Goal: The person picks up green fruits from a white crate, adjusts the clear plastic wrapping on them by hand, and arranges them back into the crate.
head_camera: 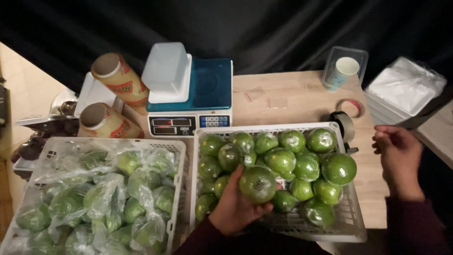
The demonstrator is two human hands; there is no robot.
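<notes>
My left hand (234, 206) is shut on a round green fruit (257, 183), held just above the near middle of a white basket (352, 223) that holds several loose green fruits (280, 159). My right hand (398, 150) hovers over the wooden table to the right of that basket, fingers loosely curled, holding nothing. A second white basket (178, 189) at the left holds several clear bags of green fruit (101, 198).
A blue-topped scale (207, 89) with an upturned clear tub (166, 66) stands behind the baskets. Two rolls of wrap (111, 75) lie at the back left. A tape dispenser (346, 125), tape roll (351, 107), paper cup (343, 71) and a stack of plastic bags (403, 85) sit at the right.
</notes>
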